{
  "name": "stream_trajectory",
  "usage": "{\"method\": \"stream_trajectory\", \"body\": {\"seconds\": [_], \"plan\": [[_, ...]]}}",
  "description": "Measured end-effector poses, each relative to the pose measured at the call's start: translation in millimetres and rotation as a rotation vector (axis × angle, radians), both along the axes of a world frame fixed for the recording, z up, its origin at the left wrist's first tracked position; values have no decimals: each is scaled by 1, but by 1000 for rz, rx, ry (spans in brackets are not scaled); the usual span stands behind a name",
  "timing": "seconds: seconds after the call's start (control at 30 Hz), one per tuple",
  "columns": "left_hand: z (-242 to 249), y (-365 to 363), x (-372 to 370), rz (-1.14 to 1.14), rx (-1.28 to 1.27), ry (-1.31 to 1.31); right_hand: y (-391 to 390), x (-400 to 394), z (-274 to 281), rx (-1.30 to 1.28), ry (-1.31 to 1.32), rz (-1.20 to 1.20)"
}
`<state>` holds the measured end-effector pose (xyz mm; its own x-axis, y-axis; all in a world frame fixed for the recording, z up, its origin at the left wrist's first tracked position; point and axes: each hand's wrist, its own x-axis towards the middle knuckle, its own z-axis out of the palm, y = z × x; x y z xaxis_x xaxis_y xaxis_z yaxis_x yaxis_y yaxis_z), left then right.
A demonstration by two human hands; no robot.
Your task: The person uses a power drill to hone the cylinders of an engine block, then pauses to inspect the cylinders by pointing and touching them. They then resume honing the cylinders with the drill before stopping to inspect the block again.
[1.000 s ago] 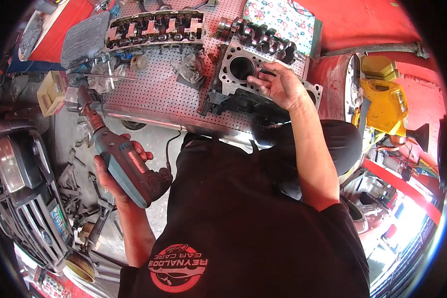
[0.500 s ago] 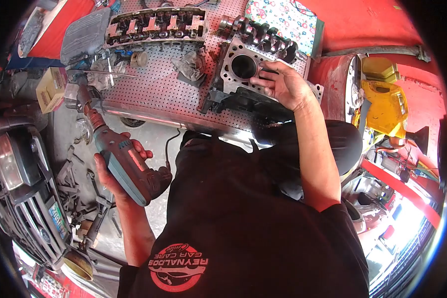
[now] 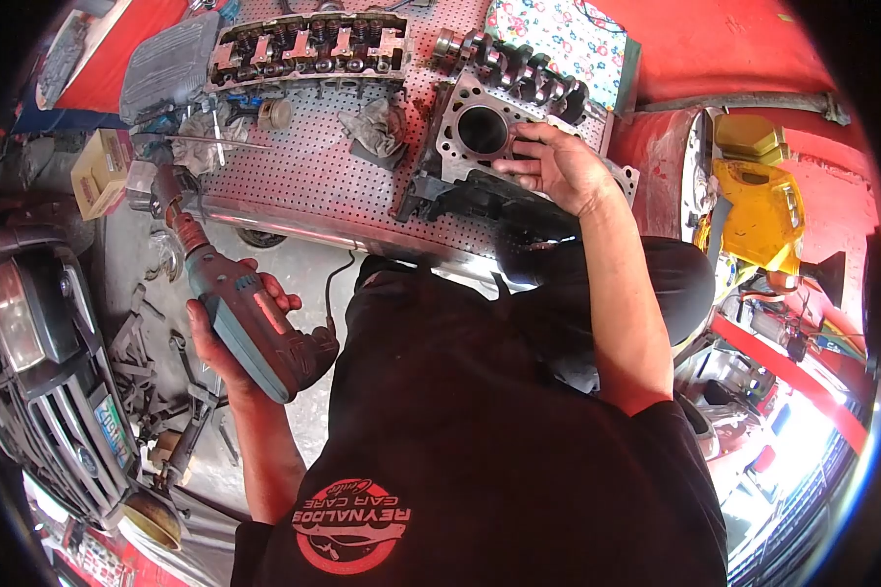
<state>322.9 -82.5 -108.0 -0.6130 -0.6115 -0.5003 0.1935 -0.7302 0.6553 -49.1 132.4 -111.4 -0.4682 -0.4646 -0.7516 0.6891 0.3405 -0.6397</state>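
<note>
My left hand (image 3: 213, 342) is wrapped round the body of a dark teal power drill (image 3: 250, 318), whose front end points up toward the bench's left corner. Over the engine block (image 3: 450, 147), my right hand (image 3: 566, 174) is held with fingers spread, holding nothing. Its fingertips lie beside the round cylinder bore (image 3: 482, 130), close over the flat metal deck. A crankshaft (image 3: 519, 73) lies along the far side of the block. To the left, a cylinder head (image 3: 308, 49) with springs rests on the perforated bench top (image 3: 303, 176).
A crumpled rag (image 3: 374, 127) and a piston (image 3: 274, 114) lie on the bench. A cardboard box (image 3: 100, 176) stands at the left. A vehicle front (image 3: 54, 362) is beyond my left arm, and a yellow plastic case (image 3: 759, 215) is at the right.
The fingers of my right hand have shifted slightly beside the bore and straightened a little. My left hand and the drill stay nearly in place.
</note>
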Motion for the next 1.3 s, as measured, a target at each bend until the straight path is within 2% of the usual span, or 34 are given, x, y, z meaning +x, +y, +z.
{"method": "stream_trajectory", "body": {"seconds": [0.3,0.6,0.67,0.7,0.73,0.77,0.8,0.83,0.87,0.9,1.0,1.03,1.1,1.17,1.27,1.3], "plan": [[-1,0,-1,-11,-5,20,-2,5,13,18,68,2],[-1,3,-11,-115,-95,96,-3,24,-10,71,115,-33],[-1,6,-18,-175,-150,78,-4,65,-7,196,579,137],[-3,10,-26,-159,-208,35,-10,91,17,-12,434,81],[-2,16,-35,-149,-264,-7,-14,111,30,-50,559,214],[2,20,-46,-230,-318,17,-17,125,55,-91,630,379],[6,30,-64,-158,-418,-42,-20,135,66,-140,557,464],[9,35,-76,-219,-443,-37,-21,148,69,-160,644,484],[14,41,-86,-278,-469,-34,-19,151,78,-151,616,528],[26,62,-102,-96,-352,-107,-15,152,83,-177,562,509],[44,75,-134,-374,-649,2,11,145,92,-266,463,319],[52,71,-144,-588,-815,47,23,143,91,-287,447,252],[61,78,-163,-793,-911,42,46,144,86,-273,455,123],[70,87,-187,-1023,-991,88,68,155,68,-379,401,-152],[79,89,-223,-1351,-1213,186,105,161,74,-490,202,-475],[80,91,-236,-1422,-1291,233,119,164,71,-483,277,-466]]}}
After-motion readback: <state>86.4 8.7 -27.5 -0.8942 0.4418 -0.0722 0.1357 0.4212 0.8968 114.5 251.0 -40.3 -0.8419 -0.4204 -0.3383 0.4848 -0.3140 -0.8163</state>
